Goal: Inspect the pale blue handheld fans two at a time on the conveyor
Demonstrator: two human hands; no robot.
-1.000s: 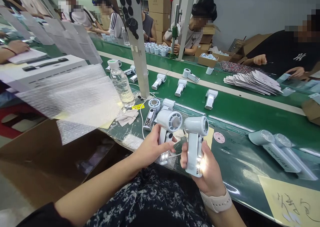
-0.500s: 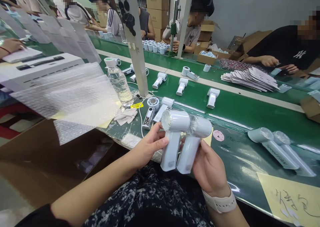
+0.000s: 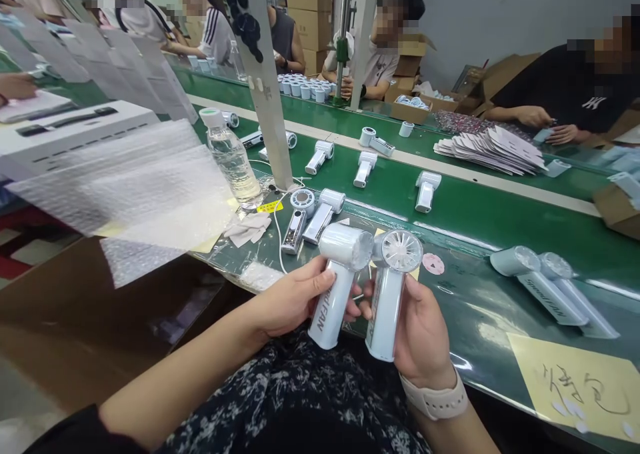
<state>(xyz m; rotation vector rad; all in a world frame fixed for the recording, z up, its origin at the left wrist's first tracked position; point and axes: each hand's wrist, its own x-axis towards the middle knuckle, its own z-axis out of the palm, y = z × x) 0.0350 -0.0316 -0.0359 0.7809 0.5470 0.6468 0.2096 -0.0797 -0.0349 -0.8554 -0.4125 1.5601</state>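
My left hand (image 3: 300,293) is closed around the handle of a pale blue handheld fan (image 3: 332,302), lettering showing on its side. In my right hand (image 3: 420,327) I grip a second handheld fan (image 3: 386,314), its round vaned end facing me. Both fans are held upright side by side above the table edge, slightly apart. Beyond them two more fans lie on the table: one fan (image 3: 295,231) shows what look like exposed parts in its handle, and another fan (image 3: 320,222) lies against it. Two pale blue fans (image 3: 553,299) rest together at the right.
A liquid-filled bottle (image 3: 233,161) stands by a metal post (image 3: 274,127). Bubble wrap sheets (image 3: 150,194) hang over an open carton (image 3: 75,307) at left. Several fans lie along the green conveyor (image 3: 465,221). A yellow paper note (image 3: 575,381) lies at right. Co-workers sit across.
The two fans have turned in my hands and moved apart. Lettering now shows on the left one, and the vaned end of the right one faces me. The view has shifted slightly.
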